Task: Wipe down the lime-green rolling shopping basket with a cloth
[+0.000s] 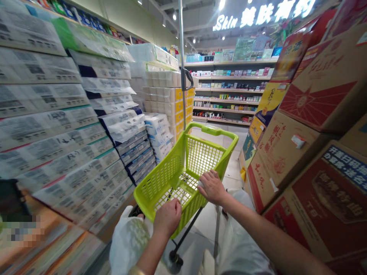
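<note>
A lime-green plastic shopping cart (155,193) stands in front of me, with a lattice basket and nothing lying in it. My left hand (169,215) is closed over the basket's near rim, with its fingers curled out of sight. Farther along the rim, on the right, my right hand (212,187) grips the edge with bent fingers. A dark caster wheel (176,258) shows below the basket. Rising behind the cart is a thin metal pole (182,38) with a dark grey handle-like piece (187,79) on it.
Stacked paper packs (46,99) line the left, beside tissue rolls (160,93). Printed cartons (315,82) are piled high on the right. A narrow tiled floor (229,166) runs toward shelves of small products (229,91) beneath a lit sign (263,15).
</note>
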The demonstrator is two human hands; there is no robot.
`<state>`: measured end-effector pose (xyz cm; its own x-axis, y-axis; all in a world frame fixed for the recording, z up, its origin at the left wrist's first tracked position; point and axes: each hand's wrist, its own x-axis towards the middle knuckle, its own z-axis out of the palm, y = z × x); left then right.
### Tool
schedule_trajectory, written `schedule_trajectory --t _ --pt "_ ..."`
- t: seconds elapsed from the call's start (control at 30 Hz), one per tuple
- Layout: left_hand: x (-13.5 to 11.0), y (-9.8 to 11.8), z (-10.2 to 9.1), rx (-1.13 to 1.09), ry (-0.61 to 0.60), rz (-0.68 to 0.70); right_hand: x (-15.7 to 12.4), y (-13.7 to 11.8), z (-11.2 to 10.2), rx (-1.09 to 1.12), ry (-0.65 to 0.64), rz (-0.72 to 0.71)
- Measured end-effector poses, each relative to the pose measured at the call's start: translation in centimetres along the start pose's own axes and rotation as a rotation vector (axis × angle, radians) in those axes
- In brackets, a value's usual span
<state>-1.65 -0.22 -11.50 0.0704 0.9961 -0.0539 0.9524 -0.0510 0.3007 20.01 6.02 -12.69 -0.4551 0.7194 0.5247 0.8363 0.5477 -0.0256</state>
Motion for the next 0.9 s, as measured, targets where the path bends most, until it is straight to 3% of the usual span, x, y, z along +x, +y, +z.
schedule_trajectory --t 0.1,0.23,0.33,0.47,0.57,0.77,0.83,0.9 --pt "0.0 0.1 -0.1 -0.005 -0.003 0.005 -0.1 -0.2 -0.6 0.089 -0.039 -0.022" --pt "0.0 -0.1 0.1 -0.006 0.001 0.010 0.0 -1.3 -1.1 0.100 -0.115 -0.197" --pt "0.0 -0.2 0.2 -0.006 -0.002 0.009 0.7 -0.4 -1.9 0.082 -0.053 -0.313" --pt "0.1 -0.2 0.3 -0.005 -0.004 0.000 1.3 2.5 -2.5 -0.017 0.103 -0.180" --pt "0.2 -0.1 0.2 -0.004 -0.010 -0.009 0.5 2.3 -1.7 0.031 0.060 -0.098" --pt "0.2 -0.1 0.2 0.016 -0.012 0.005 -1.9 -2.8 0.7 0.217 0.008 -0.269" --pt "0.1 -0.2 0.2 0.014 -0.008 0.011 -1.7 -2.2 0.6 0.205 -0.037 -0.341" --pt "0.1 -0.2 0.2 0.005 -0.002 0.013 -1.2 0.1 0.1 0.164 -0.060 -0.374"
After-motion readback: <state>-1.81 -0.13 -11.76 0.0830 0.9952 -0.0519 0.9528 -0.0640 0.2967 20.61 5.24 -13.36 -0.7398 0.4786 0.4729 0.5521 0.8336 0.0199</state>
